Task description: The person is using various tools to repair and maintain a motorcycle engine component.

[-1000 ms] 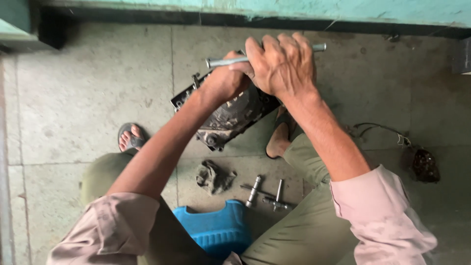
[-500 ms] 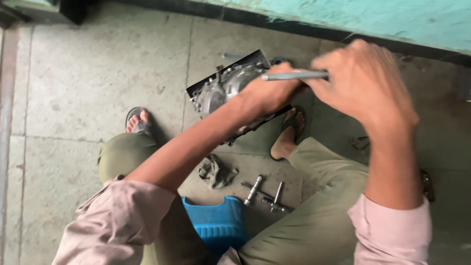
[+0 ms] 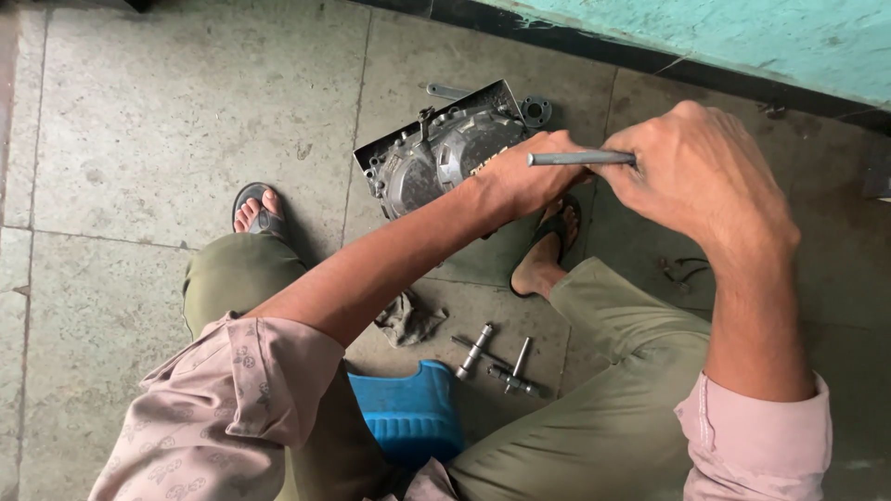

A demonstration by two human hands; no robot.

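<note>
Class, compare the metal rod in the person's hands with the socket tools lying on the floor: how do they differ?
The metal rod is lifted and lies level, gripped by the right hand and left hand; the socket tools lie loose on the floor by the blue stool. The rod looks plain and slim; the tools look stepped and thicker. Both are grey metal.

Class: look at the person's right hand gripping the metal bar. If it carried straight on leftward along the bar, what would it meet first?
Probably the left hand, which grips the same grey metal bar just ahead of the right hand; depth is uncertain.
</note>
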